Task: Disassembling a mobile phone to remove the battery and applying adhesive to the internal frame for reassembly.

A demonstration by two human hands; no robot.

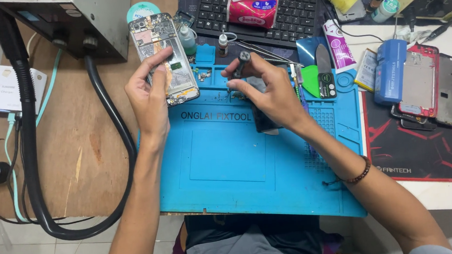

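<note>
Left fingers (162, 55) clamp opened phone (164, 59), board up for access; right fingers (235, 73) pinch screwdriver (241, 64) at 3 o'clock, over mat (223, 159).

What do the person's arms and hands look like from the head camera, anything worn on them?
Both forearms are bare, with no gloves on the left hand or the right hand. The right wrist carries a bracelet of dark brown beads. A bit of pale sleeve shows near the right elbow. No rings or watch visible.
</note>
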